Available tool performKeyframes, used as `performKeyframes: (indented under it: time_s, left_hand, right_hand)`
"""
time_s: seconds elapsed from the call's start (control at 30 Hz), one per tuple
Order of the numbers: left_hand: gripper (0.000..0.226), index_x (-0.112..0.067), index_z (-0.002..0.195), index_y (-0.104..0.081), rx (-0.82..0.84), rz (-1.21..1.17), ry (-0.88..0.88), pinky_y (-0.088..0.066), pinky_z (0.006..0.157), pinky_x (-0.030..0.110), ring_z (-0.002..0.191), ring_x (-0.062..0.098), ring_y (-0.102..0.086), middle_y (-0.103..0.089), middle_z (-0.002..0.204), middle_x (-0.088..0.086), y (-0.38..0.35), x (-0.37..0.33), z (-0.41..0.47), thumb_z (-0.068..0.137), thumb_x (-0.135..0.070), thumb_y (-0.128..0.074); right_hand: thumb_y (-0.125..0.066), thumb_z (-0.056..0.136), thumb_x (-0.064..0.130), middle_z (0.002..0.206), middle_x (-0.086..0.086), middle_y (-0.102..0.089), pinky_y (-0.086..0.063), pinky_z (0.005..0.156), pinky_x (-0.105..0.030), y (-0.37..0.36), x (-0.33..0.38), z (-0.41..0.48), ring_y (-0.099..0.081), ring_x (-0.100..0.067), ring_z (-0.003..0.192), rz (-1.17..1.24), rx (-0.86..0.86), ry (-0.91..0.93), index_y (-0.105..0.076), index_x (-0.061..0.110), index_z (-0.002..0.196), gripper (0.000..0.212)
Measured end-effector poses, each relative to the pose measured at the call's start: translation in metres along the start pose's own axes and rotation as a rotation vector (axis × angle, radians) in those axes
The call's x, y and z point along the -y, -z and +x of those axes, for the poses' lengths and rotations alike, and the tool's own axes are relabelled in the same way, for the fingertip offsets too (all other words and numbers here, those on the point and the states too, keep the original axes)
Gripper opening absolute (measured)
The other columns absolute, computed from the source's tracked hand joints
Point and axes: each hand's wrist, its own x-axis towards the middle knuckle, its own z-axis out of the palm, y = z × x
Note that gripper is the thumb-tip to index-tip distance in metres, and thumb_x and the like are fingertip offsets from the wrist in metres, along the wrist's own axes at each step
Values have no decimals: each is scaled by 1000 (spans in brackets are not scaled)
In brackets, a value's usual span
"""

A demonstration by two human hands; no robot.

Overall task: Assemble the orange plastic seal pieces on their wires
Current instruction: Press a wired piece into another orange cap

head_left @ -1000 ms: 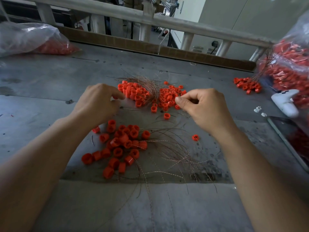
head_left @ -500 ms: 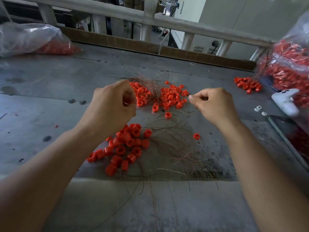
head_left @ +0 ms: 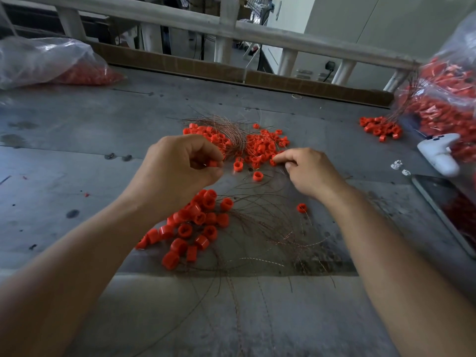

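Observation:
My left hand point(head_left: 177, 171) hovers over the grey table point(head_left: 77, 155) and pinches one orange seal piece point(head_left: 213, 164) between thumb and fingertips. My right hand point(head_left: 309, 171) reaches into the far pile of small orange pieces point(head_left: 262, 148), its forefinger and thumb closing on one piece point(head_left: 273, 161) at the pile's near edge. A bundle of thin copper wires point(head_left: 229, 132) lies between the two far piles. Nearer me lies a heap of orange caps point(head_left: 195, 225) with loose wires point(head_left: 270, 228) fanned out to its right.
A clear bag of orange parts point(head_left: 49, 63) lies at the back left, and a larger one point(head_left: 443, 94) at the right. A white controller point(head_left: 438, 153), a small orange pile point(head_left: 381, 128) and a dark tablet point(head_left: 448, 212) sit at the right. A railing point(head_left: 231, 24) borders the far edge.
My left hand has risen and turned, now showing an orange piece in its fingertips. My right hand has moved left and down onto the far pile of small pieces.

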Motion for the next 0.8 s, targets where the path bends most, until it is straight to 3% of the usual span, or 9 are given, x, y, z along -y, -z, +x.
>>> performKeyframes:
  time_s: [0.3, 0.6, 0.8]
  left_hand:
    - [23, -28, 73, -65, 17, -15, 3, -52, 66, 11, 68, 2, -63, -68, 72, -11, -1, -1, 0, 72, -7, -73]
    - [22, -27, 73, -66, 29, -25, -8, -52, 66, 10, 69, 3, -64, -68, 73, -10, -2, -2, -2, 72, -7, -73]
    - [23, -29, 72, -66, 29, -29, -15, -50, 64, 8, 68, 2, -64, -69, 71, -11, -2, -2, -2, 71, -7, -74]
  right_hand:
    - [-41, 94, 8, 134, -5, -52, -32, 100, -26, 1, 3, 0, -44, -20, 125, 1, 42, -65, -58, 15, 122, 33]
    - [-39, 94, 6, 139, -3, -46, -27, 103, -23, 1, 4, -1, -37, -19, 131, 55, 94, -81, -53, 16, 128, 38]
    - [-42, 93, 7, 128, -13, -55, -35, 96, -28, 0, 3, 0, -47, -26, 120, 74, 53, -75, -57, 0, 119, 30]
